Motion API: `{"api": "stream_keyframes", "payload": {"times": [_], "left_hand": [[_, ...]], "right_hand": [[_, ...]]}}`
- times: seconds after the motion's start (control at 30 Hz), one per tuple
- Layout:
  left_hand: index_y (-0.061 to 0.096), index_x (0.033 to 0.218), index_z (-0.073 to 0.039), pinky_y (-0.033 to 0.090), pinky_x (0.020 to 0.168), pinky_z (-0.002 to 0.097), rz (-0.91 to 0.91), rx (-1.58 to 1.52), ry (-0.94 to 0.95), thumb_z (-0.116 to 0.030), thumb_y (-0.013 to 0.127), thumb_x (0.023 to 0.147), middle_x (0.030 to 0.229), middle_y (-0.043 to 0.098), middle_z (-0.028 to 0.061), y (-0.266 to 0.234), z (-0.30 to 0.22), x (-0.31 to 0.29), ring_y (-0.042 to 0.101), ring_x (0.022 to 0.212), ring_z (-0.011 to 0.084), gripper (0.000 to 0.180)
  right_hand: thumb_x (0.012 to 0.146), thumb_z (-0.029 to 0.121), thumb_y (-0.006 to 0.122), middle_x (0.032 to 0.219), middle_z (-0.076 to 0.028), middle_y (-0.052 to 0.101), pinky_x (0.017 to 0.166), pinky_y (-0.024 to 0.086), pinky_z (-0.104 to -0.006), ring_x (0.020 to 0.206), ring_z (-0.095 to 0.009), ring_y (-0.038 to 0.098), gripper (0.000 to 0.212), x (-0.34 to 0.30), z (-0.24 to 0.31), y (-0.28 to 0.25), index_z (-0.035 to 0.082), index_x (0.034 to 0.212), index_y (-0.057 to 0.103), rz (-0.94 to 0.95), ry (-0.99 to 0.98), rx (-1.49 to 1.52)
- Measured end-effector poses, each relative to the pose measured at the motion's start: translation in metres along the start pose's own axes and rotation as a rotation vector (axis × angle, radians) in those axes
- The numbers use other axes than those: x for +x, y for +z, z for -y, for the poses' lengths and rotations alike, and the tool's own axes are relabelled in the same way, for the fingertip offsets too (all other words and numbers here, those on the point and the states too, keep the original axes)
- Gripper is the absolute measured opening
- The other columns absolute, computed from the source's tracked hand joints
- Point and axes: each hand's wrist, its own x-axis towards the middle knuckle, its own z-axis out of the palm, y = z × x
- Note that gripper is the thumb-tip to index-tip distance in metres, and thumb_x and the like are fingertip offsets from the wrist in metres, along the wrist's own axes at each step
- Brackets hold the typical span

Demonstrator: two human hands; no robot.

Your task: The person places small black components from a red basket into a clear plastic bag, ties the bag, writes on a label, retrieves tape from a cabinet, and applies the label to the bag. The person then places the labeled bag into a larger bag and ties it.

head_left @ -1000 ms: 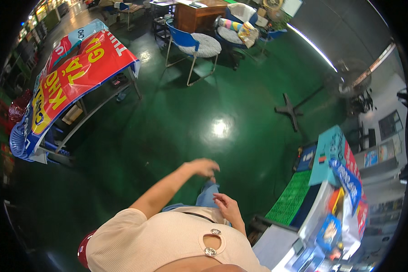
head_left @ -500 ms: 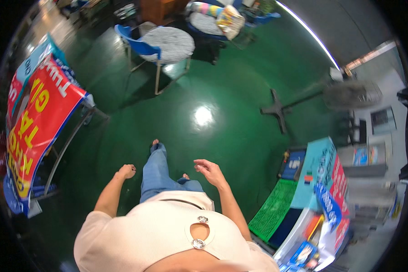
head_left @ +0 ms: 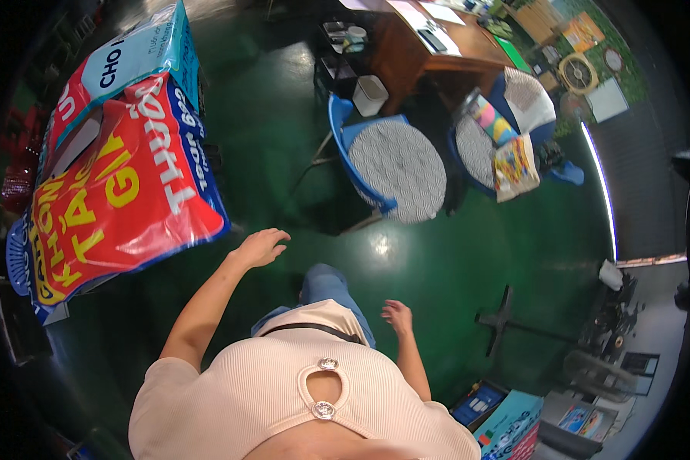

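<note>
My left hand (head_left: 262,247) is stretched forward over the green floor, its fingers extended and holding nothing. Nearest to it is the lower right corner of a red and blue printed plastic banner (head_left: 126,230), draped over a stand; a gap shows between hand and banner. Lower on the right, my right hand (head_left: 397,316) hangs beside my hip with loosely bent fingers, apart and with nothing in them. Ahead stands a blue chair (head_left: 343,157) with a round grey patterned cushion (head_left: 401,170); neither hand touches it.
Behind the chair are a white bin (head_left: 371,95) and a wooden desk (head_left: 400,57) with papers. Another cushioned chair (head_left: 475,146) holds a colourful roll and a patterned cloth (head_left: 517,170). To the right lies a dark cross-shaped base (head_left: 500,320); a light blue printed stand (head_left: 510,422) is nearer.
I have moved forward and the view has turned right, so the banner and chair appear closer. My left hand has swung forward and its fingers have straightened. The right hand has dropped back.
</note>
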Motion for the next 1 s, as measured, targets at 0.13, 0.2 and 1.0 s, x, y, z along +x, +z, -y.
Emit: {"api": "stream_keyframes", "payload": {"times": [0.13,0.2,1.0], "left_hand": [[0.058,0.107,-0.009,0.045,0.086,0.0411,-0.158,0.0,-0.051,-0.018,0.056,0.083,0.104,0.059,0.0122,-0.077,0.09,0.096,0.055,0.101,0.0311,0.026],[0.059,0.106,-0.009,0.045,0.086,0.0414,-0.192,0.039,-0.155,-0.018,0.056,0.083,0.102,0.059,0.0123,-0.116,0.136,0.15,0.055,0.101,0.0314,0.025],[0.041,0.127,-0.002,0.037,0.098,0.0394,-0.113,-0.21,0.289,-0.033,0.07,0.074,0.127,0.046,0.0177,-0.311,0.44,0.982,0.043,0.118,0.034,0.067]], "right_hand": [[0.085,0.005,0.053,0.081,-0.008,0.066,0.049,0.046,-0.0227,0.061,-0.012,0.063,0.019,0.102,0.114,-0.021,0.003,0.103,0.062,-0.289,-0.135,-0.015],[0.084,0.004,0.054,0.077,-0.006,0.064,0.048,0.044,-0.0225,0.061,-0.012,0.061,0.019,0.182,0.197,-0.01,0.001,0.1,0.062,-0.288,-0.297,-0.052],[0.081,0.024,0.062,0.11,-0.021,0.055,0.086,0.045,-0.0413,0.106,-0.038,0.051,0.042,0.916,0.85,0.336,0.007,0.118,0.053,-0.602,-0.796,-0.73]]}}
